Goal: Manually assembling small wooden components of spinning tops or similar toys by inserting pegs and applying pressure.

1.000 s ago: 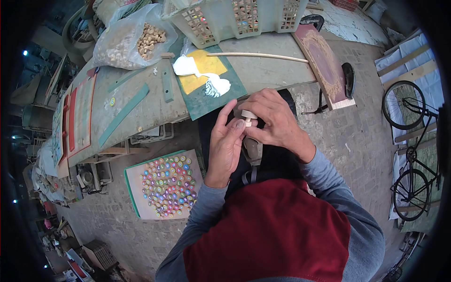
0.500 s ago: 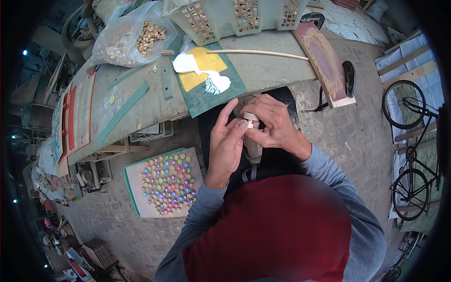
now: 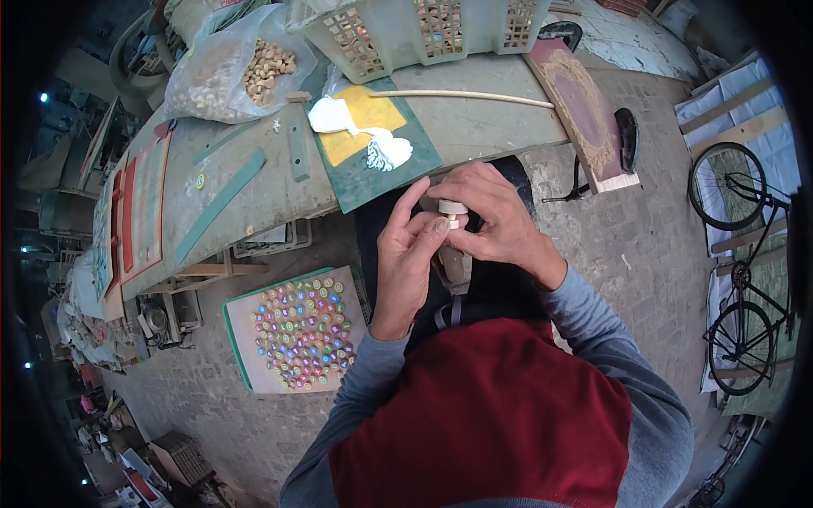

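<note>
Both hands close together in one narrow grip: the left hand (image 3: 401,264) reaches in with its thumb against a small pale wooden block (image 3: 454,223), its index finger stretched away, while the right hand (image 3: 495,220) curls its fingers around from the other side. Held between them, just above that block, sits a round wooden disc (image 3: 453,207); whether the two pieces are joined, I cannot tell. Grey sleeves lead down from the grip to a dark red garment (image 3: 483,415) below it. Just beyond the grip is the near edge of the table (image 3: 292,188), where a green board (image 3: 351,193) carries a yellow sheet (image 3: 343,154) with white paste (image 3: 391,153) spread on it. A thin stick (image 3: 474,98) runs from the yellow sheet toward a reddish plank (image 3: 584,110), ahead and right of the grip, heaped with sawdust. Farther ahead stands a pale plastic basket (image 3: 400,42), and ahead to the left a clear bag (image 3: 199,89) bulges with small wooden pieces (image 3: 269,72). Left of the grip and lower, by the floor, many coloured discs (image 3: 305,326) lie in rows on a flat board (image 3: 241,334). Well off to the right stands a bicycle (image 3: 741,275).
</note>
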Motion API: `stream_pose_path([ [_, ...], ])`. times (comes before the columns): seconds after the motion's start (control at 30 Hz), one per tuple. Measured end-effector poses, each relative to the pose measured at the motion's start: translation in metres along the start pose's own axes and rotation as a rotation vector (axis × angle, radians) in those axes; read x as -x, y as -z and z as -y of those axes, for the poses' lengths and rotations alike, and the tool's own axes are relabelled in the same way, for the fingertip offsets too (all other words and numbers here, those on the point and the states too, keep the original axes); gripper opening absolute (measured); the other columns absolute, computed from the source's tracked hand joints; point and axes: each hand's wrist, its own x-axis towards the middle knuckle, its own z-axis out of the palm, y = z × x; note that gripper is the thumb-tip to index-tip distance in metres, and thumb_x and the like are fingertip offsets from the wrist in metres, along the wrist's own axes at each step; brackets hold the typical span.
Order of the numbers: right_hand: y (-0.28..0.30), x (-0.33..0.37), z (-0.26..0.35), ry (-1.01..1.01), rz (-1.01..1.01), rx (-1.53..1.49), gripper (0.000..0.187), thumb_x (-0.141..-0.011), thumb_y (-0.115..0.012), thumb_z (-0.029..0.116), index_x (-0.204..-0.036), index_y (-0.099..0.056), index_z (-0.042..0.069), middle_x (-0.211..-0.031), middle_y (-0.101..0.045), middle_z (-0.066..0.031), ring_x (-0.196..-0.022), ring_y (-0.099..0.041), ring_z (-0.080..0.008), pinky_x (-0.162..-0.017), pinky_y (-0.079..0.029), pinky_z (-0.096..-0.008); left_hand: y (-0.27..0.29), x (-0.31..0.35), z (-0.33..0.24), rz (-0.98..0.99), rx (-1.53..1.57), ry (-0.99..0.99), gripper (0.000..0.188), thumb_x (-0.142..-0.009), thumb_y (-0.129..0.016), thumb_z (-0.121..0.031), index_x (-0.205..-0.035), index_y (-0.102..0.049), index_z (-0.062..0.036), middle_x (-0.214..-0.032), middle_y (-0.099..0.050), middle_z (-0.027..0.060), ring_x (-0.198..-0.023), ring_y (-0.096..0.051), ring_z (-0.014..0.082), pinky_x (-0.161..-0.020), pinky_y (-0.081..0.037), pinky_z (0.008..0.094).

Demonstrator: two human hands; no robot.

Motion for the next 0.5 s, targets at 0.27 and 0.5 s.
stream_pose_path([
  [0.27,0.004,0.003,0.003,-0.072,-0.004,-0.120,0.038,-0.068,-0.078,0.019,-0.101,-0.067,0.003,-0.085,-0.063,-0.0096,-0.080,-0.060,-0.0270,-0.073,-0.048,-0.0361,0.017,-0.001,-0.009,0.042,-0.557,-0.233,0.063,-0.090,-0.069,-0.023,-0.139,-0.041,0.0058,-0.097,-0.068,0.0146,-0.090,-0.065,0.0207,-0.086,-0.050,0.0313],
  [0.5,0.003,0.001,0.021,-0.116,0.025,-0.368,0.039,-0.068,-0.082,0.020,-0.099,-0.067,0.002,-0.086,-0.065,-0.0113,-0.078,-0.063,-0.0274,-0.071,-0.049,-0.0359,0.012,-0.015,-0.026,0.316,-0.826,-0.528,0.101,-0.063,-0.085,-0.057,-0.133,-0.049,0.0055,-0.133,-0.054,0.0206,-0.119,-0.056,0.0298,-0.098,-0.045,0.0383],
])
